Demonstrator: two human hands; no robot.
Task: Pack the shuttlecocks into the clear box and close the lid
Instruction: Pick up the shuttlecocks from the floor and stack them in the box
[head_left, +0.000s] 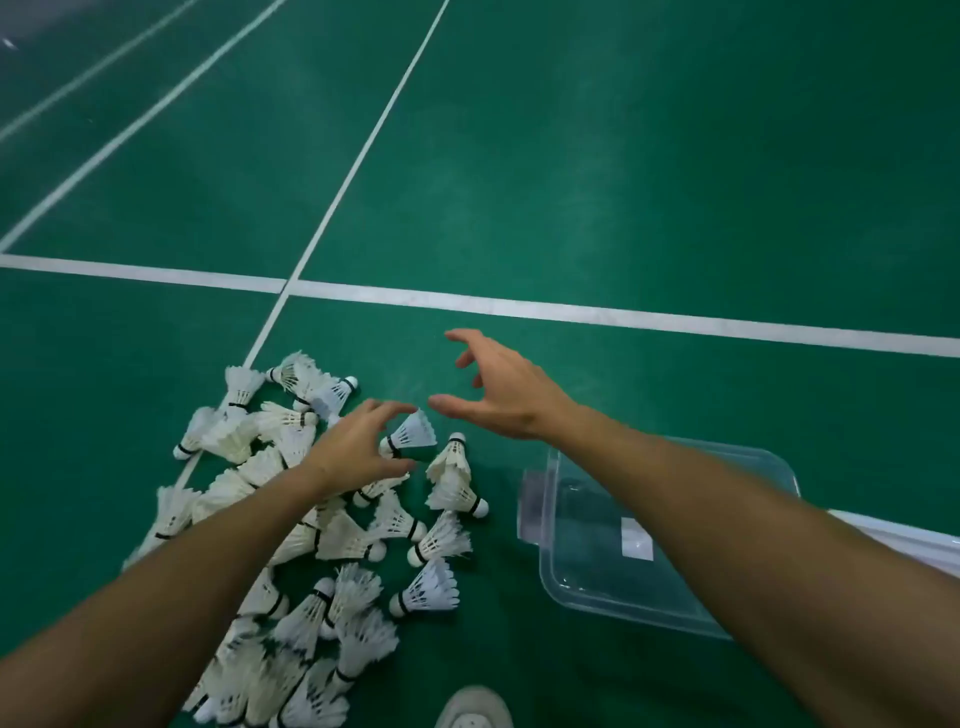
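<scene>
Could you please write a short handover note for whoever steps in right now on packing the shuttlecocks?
Left hand: fingers spread, reaching over a shuttlecock at the pile's far edge; no firm grip visible yet.
Right hand: open, holding nothing, above the floor beyond the pile.
Pile of shuttlecocks: loose on the green floor, on the person's left.
Clear box: open, on the floor to the right, apparently nothing in it. Lid not clearly visible.
Done: nothing packed yet.
Left: load every shuttlecock, then close the lid.
</scene>
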